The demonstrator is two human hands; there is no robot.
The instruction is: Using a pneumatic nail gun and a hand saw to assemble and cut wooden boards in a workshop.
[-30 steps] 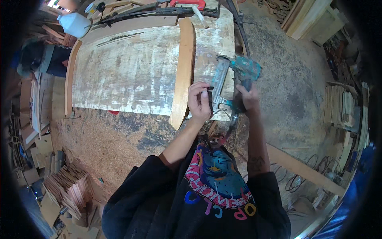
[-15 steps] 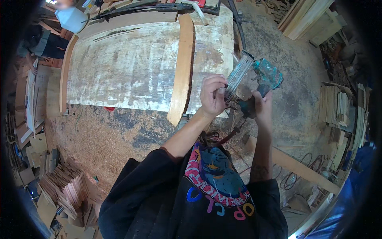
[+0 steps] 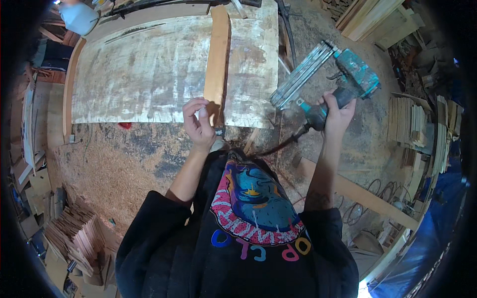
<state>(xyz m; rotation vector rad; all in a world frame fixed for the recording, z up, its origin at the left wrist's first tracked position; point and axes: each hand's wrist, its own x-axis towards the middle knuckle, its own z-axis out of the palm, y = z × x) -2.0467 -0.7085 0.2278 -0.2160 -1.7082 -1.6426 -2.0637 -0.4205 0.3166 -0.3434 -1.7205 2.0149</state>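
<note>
Beside table [image 3: 139,69]: nail gun [image 3: 358,72] aimed forward left, magazine [image 3: 303,75] diagonal.

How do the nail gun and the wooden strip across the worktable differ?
The nail gun is teal and gray; the wooden strip is tan. The nail gun is bulky; the wooden strip long and slender. The right hand holds the nail gun; the wooden strip lies across the worktable.

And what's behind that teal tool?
Behind the teal tool, the gray floor shows around it. Whatever its body and the right hand cover can't be seen.
</note>
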